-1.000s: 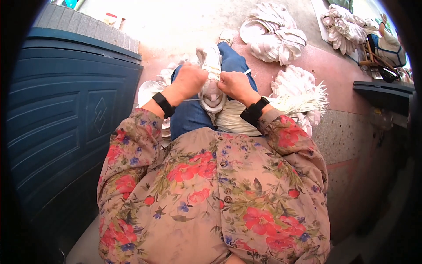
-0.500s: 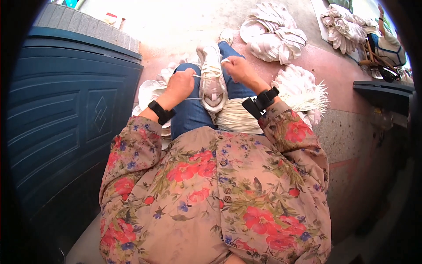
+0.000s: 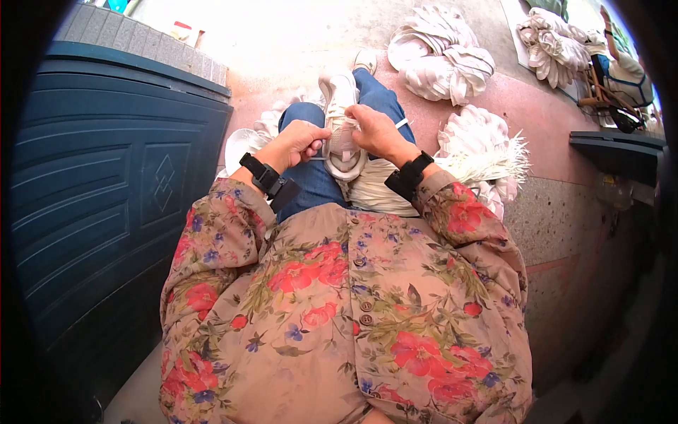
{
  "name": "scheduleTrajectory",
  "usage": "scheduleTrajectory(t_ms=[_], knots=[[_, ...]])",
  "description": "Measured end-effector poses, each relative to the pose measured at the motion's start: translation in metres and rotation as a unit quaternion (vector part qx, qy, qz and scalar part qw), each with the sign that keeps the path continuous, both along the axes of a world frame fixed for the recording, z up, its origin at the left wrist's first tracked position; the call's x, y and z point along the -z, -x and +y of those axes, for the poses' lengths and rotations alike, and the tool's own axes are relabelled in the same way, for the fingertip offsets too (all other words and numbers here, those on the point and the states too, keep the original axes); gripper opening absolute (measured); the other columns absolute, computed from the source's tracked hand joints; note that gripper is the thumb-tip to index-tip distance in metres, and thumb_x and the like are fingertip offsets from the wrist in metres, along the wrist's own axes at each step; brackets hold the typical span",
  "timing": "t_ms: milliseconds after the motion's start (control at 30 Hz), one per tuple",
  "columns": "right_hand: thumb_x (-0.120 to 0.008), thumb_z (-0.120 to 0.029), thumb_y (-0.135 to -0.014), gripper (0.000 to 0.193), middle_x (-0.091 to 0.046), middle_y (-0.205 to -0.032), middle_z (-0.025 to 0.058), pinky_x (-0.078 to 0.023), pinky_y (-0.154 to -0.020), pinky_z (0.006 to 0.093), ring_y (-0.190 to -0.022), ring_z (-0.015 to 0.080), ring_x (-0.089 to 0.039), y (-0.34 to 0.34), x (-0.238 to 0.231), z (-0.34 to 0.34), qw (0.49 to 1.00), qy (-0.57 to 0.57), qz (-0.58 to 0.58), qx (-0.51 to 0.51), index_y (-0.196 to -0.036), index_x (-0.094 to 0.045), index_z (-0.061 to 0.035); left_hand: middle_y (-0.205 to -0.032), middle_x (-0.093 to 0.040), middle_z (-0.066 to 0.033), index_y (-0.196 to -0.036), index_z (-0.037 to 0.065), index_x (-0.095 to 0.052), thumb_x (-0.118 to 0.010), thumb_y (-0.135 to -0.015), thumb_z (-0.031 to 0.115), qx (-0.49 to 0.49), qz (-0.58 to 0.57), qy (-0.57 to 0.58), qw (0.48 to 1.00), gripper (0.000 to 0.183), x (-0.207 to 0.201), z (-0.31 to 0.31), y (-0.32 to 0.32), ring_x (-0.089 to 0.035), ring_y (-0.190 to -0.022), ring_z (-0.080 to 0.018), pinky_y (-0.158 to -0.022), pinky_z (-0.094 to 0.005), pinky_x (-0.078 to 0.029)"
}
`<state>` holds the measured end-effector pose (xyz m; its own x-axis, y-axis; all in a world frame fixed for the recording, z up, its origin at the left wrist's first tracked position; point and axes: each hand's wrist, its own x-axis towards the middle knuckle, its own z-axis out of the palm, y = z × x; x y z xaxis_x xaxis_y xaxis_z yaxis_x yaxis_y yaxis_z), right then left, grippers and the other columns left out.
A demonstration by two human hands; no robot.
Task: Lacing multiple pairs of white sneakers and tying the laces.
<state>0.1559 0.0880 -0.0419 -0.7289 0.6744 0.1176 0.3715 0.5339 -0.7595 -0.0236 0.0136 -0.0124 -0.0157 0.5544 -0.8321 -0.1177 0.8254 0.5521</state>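
A white and pale pink shoe upper (image 3: 344, 157) rests between my knees, its laced front pointing away from me. My left hand (image 3: 302, 141) is closed at the left edge of its opening, thumb and forefinger pinched on the lace; most of the lace there is hidden. Over the right side of the upper, my right hand (image 3: 376, 132) is also closed in a pinch on the white shoelace (image 3: 402, 123), whose tail sticks out past the knuckles across my jeans. A thick bundle of cream laces (image 3: 381, 188) lies on my lap, right of the upper.
Tied bundles of white uppers (image 3: 452, 67) sit on the pink floor ahead, with another bundle (image 3: 474, 134) and fringed lace ends (image 3: 512, 157) at my right. A dark blue panelled door (image 3: 106, 162) stands at left. A person (image 3: 627, 74) sits far right near more uppers (image 3: 554, 42).
My hands have come closer together over the upper; before, they were spread apart with the lace stretched to each side. A lace tail now shows beyond my right hand.
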Motion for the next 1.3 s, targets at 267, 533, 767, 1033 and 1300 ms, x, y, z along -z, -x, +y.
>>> scheduleTrajectory(t_ms=[267, 533, 767, 1033, 1300], knots=[[-0.052, -0.026, -0.075, 0.031, -0.056, -0.056, 0.0158, -0.046, -0.051, 0.032, -0.05, 0.0246, -0.056, -0.015, -0.035, -0.005, 0.939, 0.285, -0.174, -0.084, -0.071, -0.063, 0.0024, -0.06, -0.058, -0.0106, -0.07, 0.002, -0.057, -0.057, -0.074, 0.015, 0.176, 0.448, -0.338, 0.809, 0.014, 0.009, 0.0, -0.015, -0.058, -0.055, -0.0194, -0.051, -0.0311, -0.044], [-0.053, -0.025, -0.077, 0.028, -0.055, -0.053, 0.0133, -0.045, -0.044, 0.0316, -0.044, 0.0219, -0.056, 0.0, -0.015, -0.006, 0.943, 0.311, -0.101, 0.059, -0.072, -0.056, 0.0026, -0.069, -0.06, -0.0168, -0.076, 0.004, -0.06, -0.053, -0.071, 0.025, 0.21, 0.438, -0.267, 0.833, 0.022, 0.011, 0.013, -0.014, -0.06, -0.068, -0.0315, -0.061, -0.0407, -0.047], [-0.054, -0.03, -0.073, 0.03, -0.06, -0.084, 0.0186, -0.043, -0.073, 0.042, -0.085, 0.0338, -0.056, -0.006, -0.012, -0.01, 0.973, 0.115, -0.184, 0.072, -0.087, -0.054, -0.003, -0.053, -0.054, -0.0085, -0.067, 0.01, -0.049, -0.051, -0.068, 0.008, 0.463, 0.513, -0.537, 0.483, 0.003, -0.01, -0.008, -0.019, -0.058, -0.054, -0.024, -0.045, -0.032, -0.045], [-0.055, -0.029, -0.073, 0.032, -0.06, -0.083, 0.0189, -0.044, -0.071, 0.0408, -0.082, 0.0333, -0.057, -0.022, -0.012, -0.014, 0.984, 0.056, -0.166, 0.044, -0.094, -0.055, -0.004, -0.057, -0.056, -0.0094, -0.076, 0.007, -0.053, -0.052, -0.08, 0.014, 0.404, 0.556, -0.392, 0.611, 0.008, -0.009, -0.014, 0.003, -0.057, -0.051, -0.0216, -0.046, -0.0317, -0.044], [-0.053, -0.018, -0.085, 0.024, -0.052, -0.067, -0.0011, -0.042, -0.057, 0.0204, -0.058, 0.0081, -0.047, -0.064, -0.106, 0.036, 0.89, 0.389, 0.221, 0.083, -0.1, -0.057, 0.0, -0.078, -0.057, -0.0053, -0.101, 0.003, -0.054, -0.045, -0.084, 0.009, -0.048, -0.053, -0.191, 0.979, 0.02, -0.071, -0.017, 0.038, -0.054, -0.064, -0.0119, -0.06, -0.0234, -0.044]])
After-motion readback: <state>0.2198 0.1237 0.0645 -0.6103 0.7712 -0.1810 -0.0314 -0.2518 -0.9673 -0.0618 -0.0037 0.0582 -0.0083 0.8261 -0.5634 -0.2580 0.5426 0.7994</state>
